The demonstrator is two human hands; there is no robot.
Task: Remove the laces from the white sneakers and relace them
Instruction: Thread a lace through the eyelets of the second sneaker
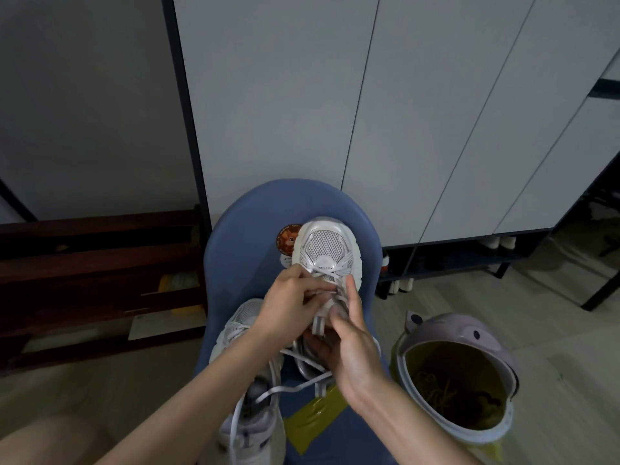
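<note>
Head view: you are looking down at a blue moulded chair (235, 263) with a rounded back edge, and it is carrying both white sneakers. The first sneaker (327, 253) is lying with its mesh toe pointing at the chair's back edge, just beside a round brown sticker (285, 239) on the seat. Your left hand (288, 305) is curling over the eyelet rows, and its fingertips are pinching a flat white lace (295, 385) at the tongue. Your right hand (349, 344) is gripping the sneaker's right side, thumb lying straight along the eyelets and fingers wrapping underneath. The loose lace is trailing toward the chair's front edge, crossing the second sneaker (250, 414), which is sitting along the left edge with its collar opening facing you. A strip of yellow tape (313, 417) is lying on the seat near the front edge.

Open floor is running along the chair's left edge. On the right, a round lilac bin (469, 333) with an open top is standing just beside the chair. Flat grey cabinet doors (335, 95) are standing behind the back edge.
</note>
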